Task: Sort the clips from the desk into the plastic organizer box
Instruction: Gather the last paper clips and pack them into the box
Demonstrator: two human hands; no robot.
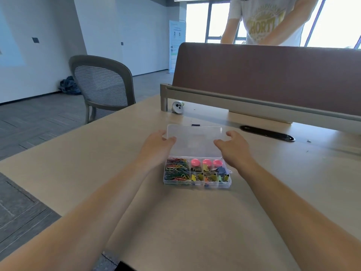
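A clear plastic organizer box (197, 183) sits on the desk in front of me. Its lid (195, 140) is raised and tilted back. Colored paper clips (176, 169) fill the left compartments. Three pink round pieces (206, 162) lie in the top row, and yellow, blue and orange binder clips (214, 177) fill the right compartments. My left hand (159, 145) grips the lid's left edge. My right hand (233, 146) grips its right edge.
The beige desk (109, 153) runs left to a grey mesh chair (103, 85). A brown divider panel (263, 75) stands behind the box, with a small white device (178, 107) and a black cable slot (267, 133) near it. A person in a white shirt (263, 20) stands beyond the divider.
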